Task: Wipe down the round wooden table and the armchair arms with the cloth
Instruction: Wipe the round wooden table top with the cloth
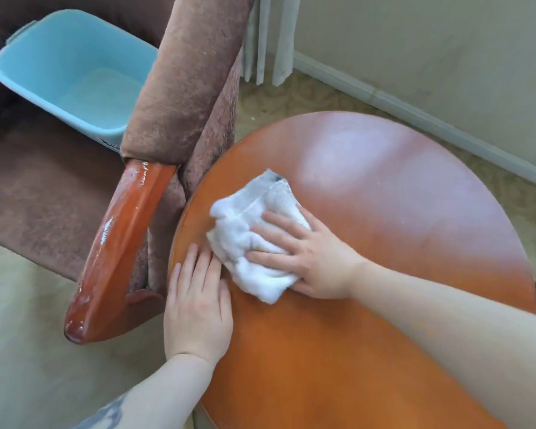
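One round wooden table [369, 243] beside armchair [180, 97], on patterned carpet [276, 97]; white cloth [251, 239] under flat, spread right hand [310, 258]; left hand [198, 308] flat alongside, fingertips touching it.

One table [369, 243], one cloth [254, 239], one armchair [180, 97], one tub [65, 72].

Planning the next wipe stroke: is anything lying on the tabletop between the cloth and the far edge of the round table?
Nothing visible does. The right hand presses the white cloth on the round table, and the wood beyond it is bare up to the far rim. The left hand rests flat on the near-left edge, behind the cloth.
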